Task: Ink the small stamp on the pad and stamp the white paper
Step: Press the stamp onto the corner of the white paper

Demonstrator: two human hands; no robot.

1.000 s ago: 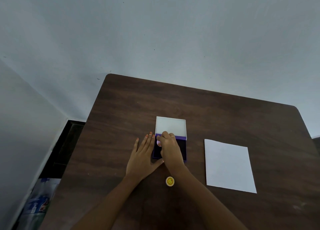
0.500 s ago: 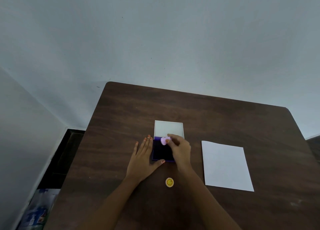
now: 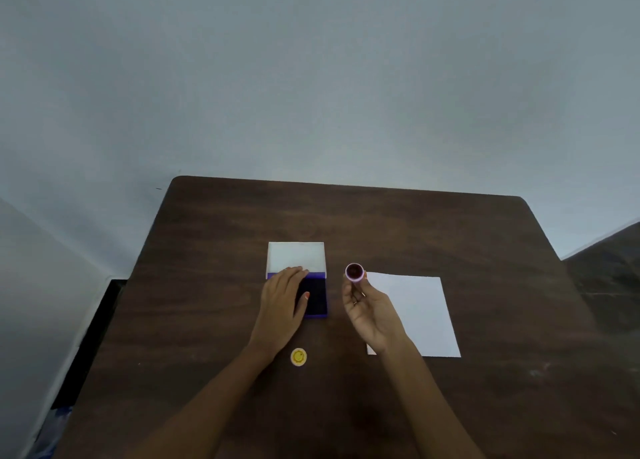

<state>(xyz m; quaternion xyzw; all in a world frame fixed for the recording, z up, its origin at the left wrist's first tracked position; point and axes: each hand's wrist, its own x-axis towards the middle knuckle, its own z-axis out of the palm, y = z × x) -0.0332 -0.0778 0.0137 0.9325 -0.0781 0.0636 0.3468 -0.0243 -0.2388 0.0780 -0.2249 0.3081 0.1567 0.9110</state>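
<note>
My right hand holds the small pink stamp by its body, turned so its round dark inked face points up at me. It hovers between the ink pad and the white paper, which lies flat on the table to the right. The purple ink pad sits open with its white lid folded back. My left hand rests flat on the pad's left side, fingers together, thumb on the dark ink surface.
A small yellow round cap with a smiley face lies on the dark wooden table near my left wrist. The table's left edge drops to the floor; a wall stands right behind its far edge.
My right hand lifted the stamp off the ink pad, moved right toward the paper and turned the inked face upward. My left hand shifted further onto the pad.
</note>
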